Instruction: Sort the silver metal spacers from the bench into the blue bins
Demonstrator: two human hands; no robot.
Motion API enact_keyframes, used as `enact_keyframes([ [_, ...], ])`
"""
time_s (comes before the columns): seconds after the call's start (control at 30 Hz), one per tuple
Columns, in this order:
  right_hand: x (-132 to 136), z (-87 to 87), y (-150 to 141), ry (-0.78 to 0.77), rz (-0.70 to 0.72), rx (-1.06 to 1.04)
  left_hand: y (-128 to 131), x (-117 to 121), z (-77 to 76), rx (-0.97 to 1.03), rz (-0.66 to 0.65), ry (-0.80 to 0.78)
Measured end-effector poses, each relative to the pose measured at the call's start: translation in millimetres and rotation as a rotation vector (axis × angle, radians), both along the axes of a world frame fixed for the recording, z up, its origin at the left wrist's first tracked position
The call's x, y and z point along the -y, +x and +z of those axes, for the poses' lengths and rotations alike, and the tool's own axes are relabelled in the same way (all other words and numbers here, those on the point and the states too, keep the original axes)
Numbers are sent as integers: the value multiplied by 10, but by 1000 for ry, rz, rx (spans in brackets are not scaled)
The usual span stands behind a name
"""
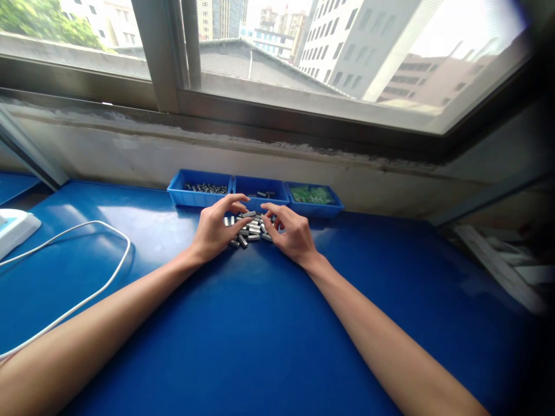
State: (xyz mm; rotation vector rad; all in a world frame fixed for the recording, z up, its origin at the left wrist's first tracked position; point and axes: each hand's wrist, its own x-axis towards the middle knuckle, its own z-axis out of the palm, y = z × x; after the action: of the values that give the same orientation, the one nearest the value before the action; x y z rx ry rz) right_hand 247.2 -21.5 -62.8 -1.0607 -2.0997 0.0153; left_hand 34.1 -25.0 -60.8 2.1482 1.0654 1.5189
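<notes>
A pile of several small grey metal blocks (250, 229) lies on the blue table (269, 323), just in front of three blue trays. My left hand (214, 228) rests at the pile's left side, fingers curled, thumb and forefinger pinching one small block at the top of the pile. My right hand (291, 231) sits at the pile's right side with curled fingers touching the blocks; whether it holds one is hidden.
Left blue tray (180, 193) holds several dark metal pieces, the middle tray (280, 190) a few blocks, the right tray (336, 205) green parts. A white cable (108, 277) and a white device (15, 228) lie at the left. A wall and window stand behind.
</notes>
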Motion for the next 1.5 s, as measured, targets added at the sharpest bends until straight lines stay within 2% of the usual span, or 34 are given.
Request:
enact_keyframes([
  [0.2,6,12,-15,143,156,39,22,3,6,-19,-115,-10],
  [0.3,-10,-2,-17,203,151,33,27,-11,3,2,-139,-30],
  [0.5,-31,4,-35,175,5,104,16,-33,9,42,-63,-109],
  [0.63,-88,-5,-35,187,-228,-7,6,-40,31,43,33,-65],
  [0.73,-137,-16,-22,155,-386,-62,12,-20,43,-77,-4,-68],
  [0.8,-154,-19,-17,126,-417,-57,21,14,46,-198,-66,-65],
  [0.97,-155,-13,-23,57,-394,-89,42,115,36,-458,-118,53],
  [1.13,-144,3,-34,34,-363,-123,50,125,-20,-642,-49,178],
  [1.27,-133,17,-43,26,-338,-129,51,102,-39,-665,-55,237],
  [1.5,-113,25,-48,22,-299,-141,34,117,3,-588,-234,141],
])
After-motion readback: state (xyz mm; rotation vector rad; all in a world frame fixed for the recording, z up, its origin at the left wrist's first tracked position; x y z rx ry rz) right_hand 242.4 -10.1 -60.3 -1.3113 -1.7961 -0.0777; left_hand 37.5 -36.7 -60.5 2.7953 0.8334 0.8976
